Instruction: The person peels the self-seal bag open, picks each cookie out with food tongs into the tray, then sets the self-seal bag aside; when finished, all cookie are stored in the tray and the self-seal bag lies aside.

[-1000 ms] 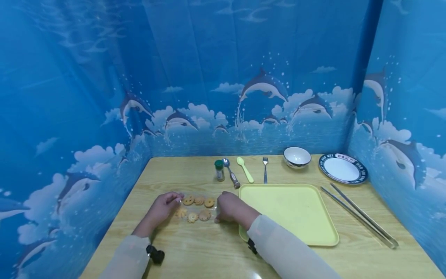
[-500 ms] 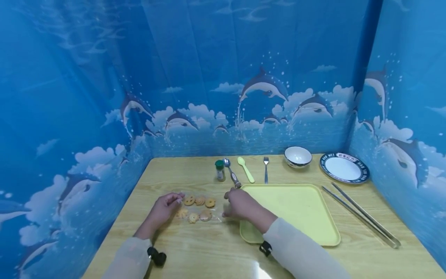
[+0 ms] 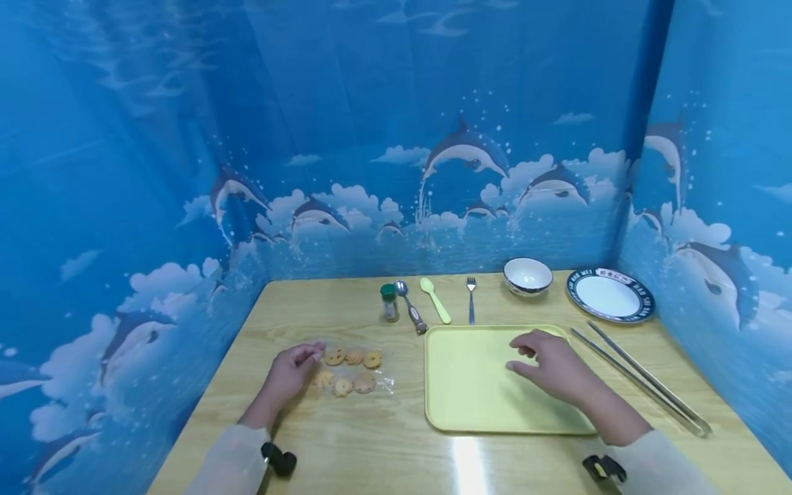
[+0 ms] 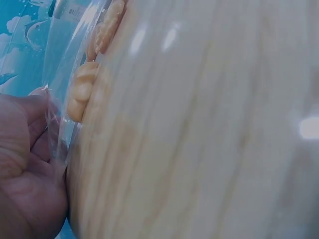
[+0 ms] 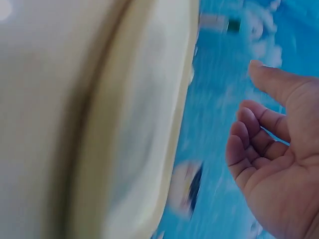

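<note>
A clear plastic packet (image 3: 386,383) lies on the left half of the table with several round and flower-shaped biscuits (image 3: 364,383) inside. My left hand (image 3: 289,376) is at its left end. In the left wrist view the thumb and fingers of that hand (image 4: 30,159) pinch the crinkled film edge, and biscuits (image 4: 83,92) show beyond it. My right hand (image 3: 553,366) hovers over the right part of a yellow tray (image 3: 470,385), holding nothing. Seen in the right wrist view, this hand (image 5: 279,149) has its thumb apart and its fingers loosely bent.
Behind the packet stand a green-capped shaker (image 3: 389,304), a metal spoon (image 3: 410,308), a pale green spoon (image 3: 436,301) and a fork (image 3: 471,300). A bowl (image 3: 528,276) and a dark-rimmed plate (image 3: 609,295) are at the back right. Long metal tongs (image 3: 643,381) lie right of the tray.
My right hand has let go of the packet's right end and moved right, over the tray. My left hand stays at the packet's left end.
</note>
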{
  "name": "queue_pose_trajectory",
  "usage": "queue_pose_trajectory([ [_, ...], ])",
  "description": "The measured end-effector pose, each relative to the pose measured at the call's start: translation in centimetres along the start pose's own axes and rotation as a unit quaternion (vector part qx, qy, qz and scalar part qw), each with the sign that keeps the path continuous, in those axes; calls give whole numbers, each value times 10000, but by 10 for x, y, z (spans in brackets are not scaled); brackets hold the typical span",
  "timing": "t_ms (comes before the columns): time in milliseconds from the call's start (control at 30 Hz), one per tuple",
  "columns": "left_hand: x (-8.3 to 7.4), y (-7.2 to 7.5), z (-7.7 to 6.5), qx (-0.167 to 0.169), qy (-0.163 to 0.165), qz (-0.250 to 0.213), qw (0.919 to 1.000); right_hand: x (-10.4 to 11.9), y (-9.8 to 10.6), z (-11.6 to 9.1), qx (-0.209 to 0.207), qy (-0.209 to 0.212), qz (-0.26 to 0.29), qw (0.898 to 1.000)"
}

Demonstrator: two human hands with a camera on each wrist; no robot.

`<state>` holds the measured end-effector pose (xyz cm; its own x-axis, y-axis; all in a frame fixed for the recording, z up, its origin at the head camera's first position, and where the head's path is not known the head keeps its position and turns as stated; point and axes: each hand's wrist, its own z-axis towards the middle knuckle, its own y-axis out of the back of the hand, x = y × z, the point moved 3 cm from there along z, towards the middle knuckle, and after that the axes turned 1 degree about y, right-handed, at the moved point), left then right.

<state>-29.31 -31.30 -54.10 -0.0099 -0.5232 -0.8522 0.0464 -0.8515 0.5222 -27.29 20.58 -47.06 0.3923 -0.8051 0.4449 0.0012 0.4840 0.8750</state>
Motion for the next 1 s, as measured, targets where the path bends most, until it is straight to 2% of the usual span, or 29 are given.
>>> queue_pose_trajectory([
  [133, -1, -3, 1, -53, 27, -42, 10000, -48, 24, -29, -141, -516, -243, 9983],
  [267, 0, -5, 0, -28, 82, -29, 10000, -93, 47, -54, -194, -860, -498, 9949],
  [433, 3, -2, -1, -17, 26, -10, 10000, -134, 64, -75, -109, -1178, -847, 9894],
  [667, 4, 4, -1, 0, -130, -177, 9998, -158, 60, -88, 558, -1506, -1070, 9812],
  [800, 0, 5, -1, 3, -165, -221, 9996, -165, 59, -89, 610, -1573, -1146, 9790],
  [1000, 0, 4, -2, 21, -9, -256, 9997, -173, 58, -87, 637, -1634, -1025, 9791],
])
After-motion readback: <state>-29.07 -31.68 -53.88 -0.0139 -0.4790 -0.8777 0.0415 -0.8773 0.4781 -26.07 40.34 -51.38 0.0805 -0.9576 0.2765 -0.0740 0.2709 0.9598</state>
